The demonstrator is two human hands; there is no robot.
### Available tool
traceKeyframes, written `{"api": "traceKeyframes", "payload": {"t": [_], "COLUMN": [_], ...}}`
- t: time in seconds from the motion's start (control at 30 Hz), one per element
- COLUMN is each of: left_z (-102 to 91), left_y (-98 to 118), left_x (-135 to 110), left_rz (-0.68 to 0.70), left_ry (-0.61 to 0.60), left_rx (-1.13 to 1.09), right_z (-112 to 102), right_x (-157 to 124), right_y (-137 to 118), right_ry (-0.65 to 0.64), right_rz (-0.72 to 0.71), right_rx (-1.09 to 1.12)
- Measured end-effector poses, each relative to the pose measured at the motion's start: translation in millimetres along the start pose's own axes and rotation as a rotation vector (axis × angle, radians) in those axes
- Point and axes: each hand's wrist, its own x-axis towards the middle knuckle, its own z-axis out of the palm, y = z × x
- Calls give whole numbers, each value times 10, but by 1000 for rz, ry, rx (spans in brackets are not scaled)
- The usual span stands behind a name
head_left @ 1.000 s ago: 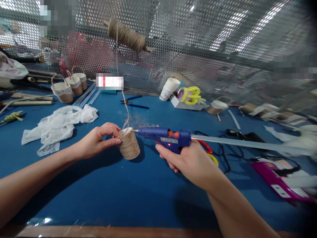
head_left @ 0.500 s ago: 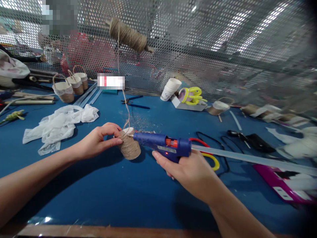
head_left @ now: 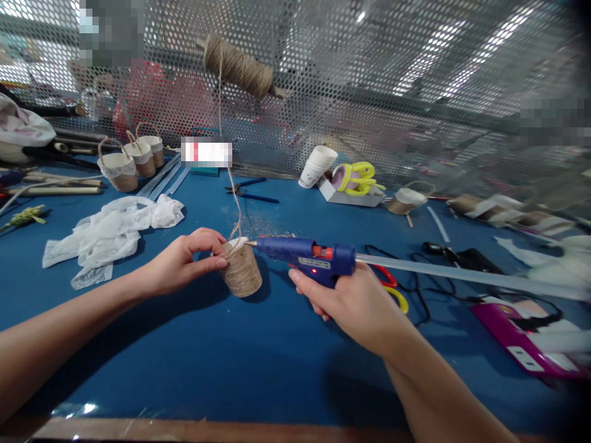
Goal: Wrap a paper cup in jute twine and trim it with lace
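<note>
A small paper cup (head_left: 242, 274) wrapped in brown twine tilts over the blue table, its white rim upward. My left hand (head_left: 201, 252) pinches it at the rim's left side, fingers closed on the cup and the twine (head_left: 238, 212). That strand runs up to a twine spool (head_left: 237, 66) hung on the mesh. My right hand (head_left: 346, 295) is wrapped round a blue hot glue gun (head_left: 300, 255) with a lit red light. Its metal nozzle is close to the cup's right rim; I cannot tell whether they touch. A long clear glue stick (head_left: 443, 277) sticks out of the gun's back.
White lace fabric (head_left: 111, 231) lies at left, below several small handled baskets (head_left: 119, 172). Blue pliers (head_left: 253, 192), stacked paper cups (head_left: 318, 165) and a yellow-handled bundle (head_left: 355, 178) are farther back. Scissors (head_left: 399, 298), black cables and a magenta box (head_left: 503, 338) lie at right.
The glue gun has moved slightly right and up, its nozzle drawing back from the cup's twine-wrapped side to near the rim. My left hand and the cup have barely moved.
</note>
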Motion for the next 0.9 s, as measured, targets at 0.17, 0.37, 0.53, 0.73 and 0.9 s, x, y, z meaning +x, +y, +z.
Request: {"api": "traceKeyframes", "payload": {"t": [0.17,0.37,0.53,0.73,0.9], "left_z": [-3,2,0,12,18], "left_y": [5,0,2,43,74], "left_x": [0,0,-4,-7,-9], "left_rz": [-1,-8,14,75,147], "left_ry": [-7,4,-1,-7,1], "left_rx": [1,4,6,21,68], "right_z": [-1,-11,-63,-108,-62], "right_x": [23,46,220,677,932], "right_y": [6,23,181,503,673], "right_ry": [6,-4,-70,169,140], "right_rz": [17,20,-19,122,167], "right_rx": [-12,13,142,261,158]}}
